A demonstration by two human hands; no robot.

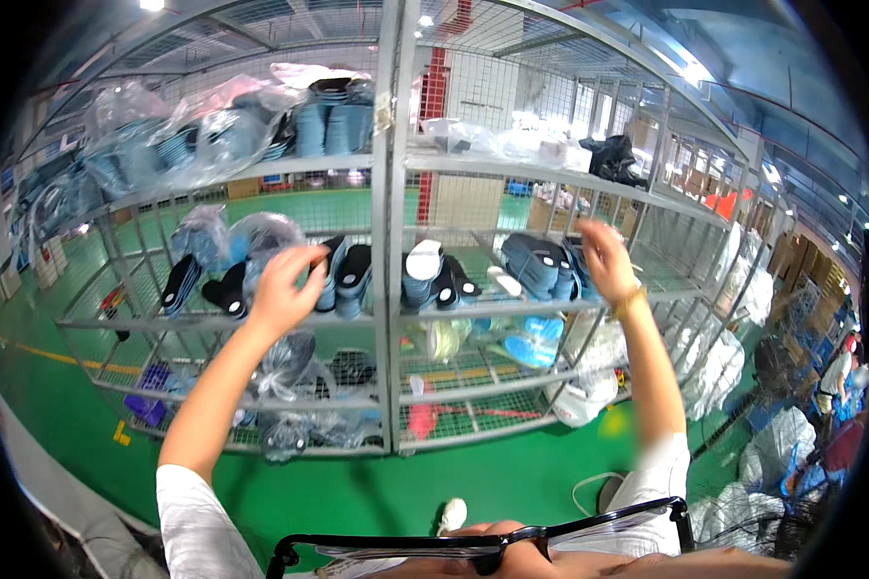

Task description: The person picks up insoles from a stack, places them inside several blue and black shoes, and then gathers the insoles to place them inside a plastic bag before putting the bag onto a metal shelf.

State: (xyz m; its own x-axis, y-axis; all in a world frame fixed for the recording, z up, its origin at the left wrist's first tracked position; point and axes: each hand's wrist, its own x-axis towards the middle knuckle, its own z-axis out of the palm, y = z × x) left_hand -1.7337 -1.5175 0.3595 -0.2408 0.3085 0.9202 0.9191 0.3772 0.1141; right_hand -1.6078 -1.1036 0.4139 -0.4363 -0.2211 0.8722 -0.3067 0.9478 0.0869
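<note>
Both arms reach out toward the middle shelf (512,307) of a wire-mesh rack, where black-topped blue insoles stand in stacks. My left hand (288,286) is open, its thumb apart from curved fingers. It hovers before the shelf, left of a stack of insoles (354,268), with nothing visible in it. My right hand (605,262) is open too, its fingers raised and slightly bent, beside a wider row of insoles (533,267). Whether its fingertips touch them cannot be seen. A yellowish band circles that wrist. Between the hands sits a white-topped stack (423,261).
Bagged blue insoles (169,145) fill the upper left shelf; a black bag (613,159) lies at its right. Below are clear bags (290,362) and blue wrapped items (534,343). A metal post (388,222) divides the rack. White sacks (710,362) stand at right.
</note>
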